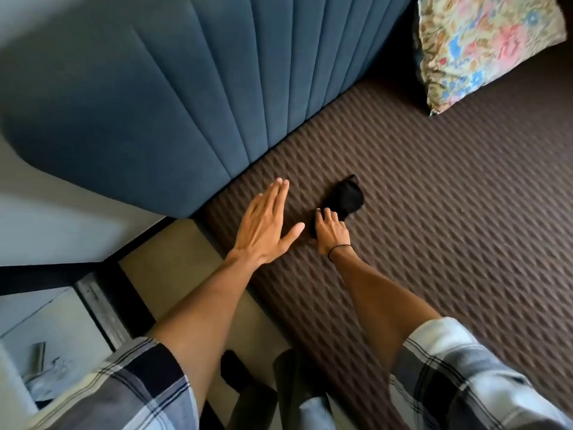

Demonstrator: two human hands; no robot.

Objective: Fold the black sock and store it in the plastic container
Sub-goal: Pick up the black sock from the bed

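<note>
You are leaning over a brown ridged bedspread point(434, 243) that is running up to a blue padded headboard point(186, 103), with a floral pillow point(483, 48) lying at the far right. Your left hand point(266, 228) is hovering flat with fingers spread, holding nothing. Just beside it, your right hand point(330, 232) is pressing its fingers down on the near end of the black sock point(344, 197), which is lying bunched on the bedspread.

Bed's got a dark brown cover point(434, 243) with a wavy ridged texture, backed by a padded blue headboard point(186, 103) with vertical channel stitching. Floral pillow point(483, 45) sits at the top right corner. Pale wall point(46, 212) to the left, beige floor point(186, 252) alongside the bed, daylight fairly soft.
</note>
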